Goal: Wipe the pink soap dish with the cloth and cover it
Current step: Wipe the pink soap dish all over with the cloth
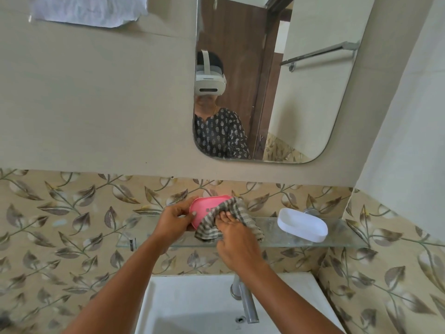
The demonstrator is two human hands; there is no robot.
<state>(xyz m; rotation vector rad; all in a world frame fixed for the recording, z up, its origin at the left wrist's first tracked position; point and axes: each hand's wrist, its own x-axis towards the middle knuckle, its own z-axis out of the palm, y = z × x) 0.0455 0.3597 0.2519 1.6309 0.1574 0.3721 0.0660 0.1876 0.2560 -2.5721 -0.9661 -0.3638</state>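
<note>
Left hand (pixel 173 219) grips the tilted pink soap dish (pixel 204 208) while right hand (pixel 234 239) pinches the checked cloth (pixel 228 220) against it, over the glass shelf (pixel 289 235).

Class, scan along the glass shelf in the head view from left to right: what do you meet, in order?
left hand → pink soap dish → checked cloth held by the right hand → white lid.

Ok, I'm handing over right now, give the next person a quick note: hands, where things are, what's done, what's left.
Left hand: grips the pink soap dish, tilted up above the glass shelf.
Right hand: presses the checked cloth against the dish.
White cover: lying apart on the shelf, to the right.
Done: dish picked up, wiping under way.
Left: finish wiping, set the dish down, put the cover on.
</note>
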